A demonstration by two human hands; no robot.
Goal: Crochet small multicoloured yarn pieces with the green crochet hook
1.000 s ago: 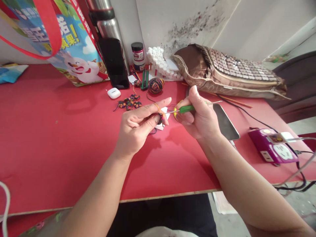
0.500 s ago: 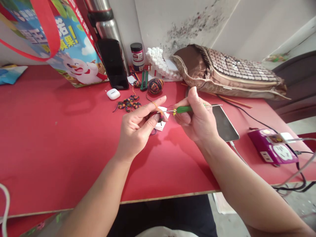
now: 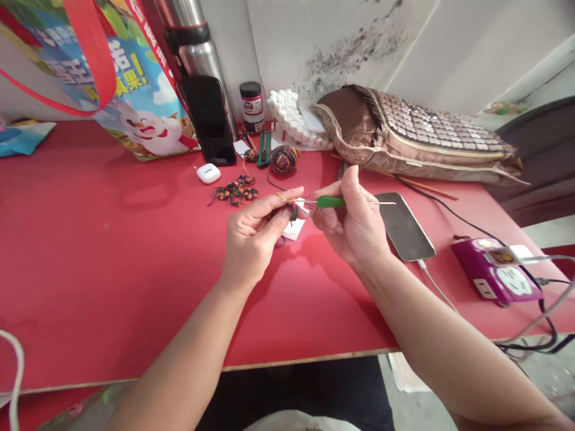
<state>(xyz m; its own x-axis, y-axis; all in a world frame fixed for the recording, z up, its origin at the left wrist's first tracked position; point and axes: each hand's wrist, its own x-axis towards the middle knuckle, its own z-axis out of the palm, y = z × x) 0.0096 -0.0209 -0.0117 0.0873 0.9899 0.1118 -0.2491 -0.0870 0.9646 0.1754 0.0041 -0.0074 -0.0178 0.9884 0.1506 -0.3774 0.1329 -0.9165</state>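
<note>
My left hand (image 3: 254, 233) pinches a small multicoloured crochet piece (image 3: 293, 211) between thumb and fingers, with yarn running over the forefinger. My right hand (image 3: 353, 224) grips a green-handled crochet hook (image 3: 335, 202), its metal tip pointing left into the piece and its tail end sticking out to the right. Both hands hover above the red table (image 3: 112, 269). A ball of multicoloured yarn (image 3: 284, 159) lies behind them, and several finished little crochet pieces (image 3: 236, 190) lie to its left. A small white card (image 3: 295, 227) sits under the hands.
A phone (image 3: 403, 225) on a cable lies right of my hands, beside a purple power strip (image 3: 496, 275). At the back stand a printed bag (image 3: 112, 78), a steel flask (image 3: 197, 48), a dark phone (image 3: 209, 120), a jar (image 3: 251, 105), white caps (image 3: 291, 117), a beaded cushion (image 3: 417, 140) and an earbud case (image 3: 209, 173).
My right hand has moved left, bringing the hook tip into the crochet piece. My left forefinger has curled down from its outstretched pose. The view has shifted slightly.
</note>
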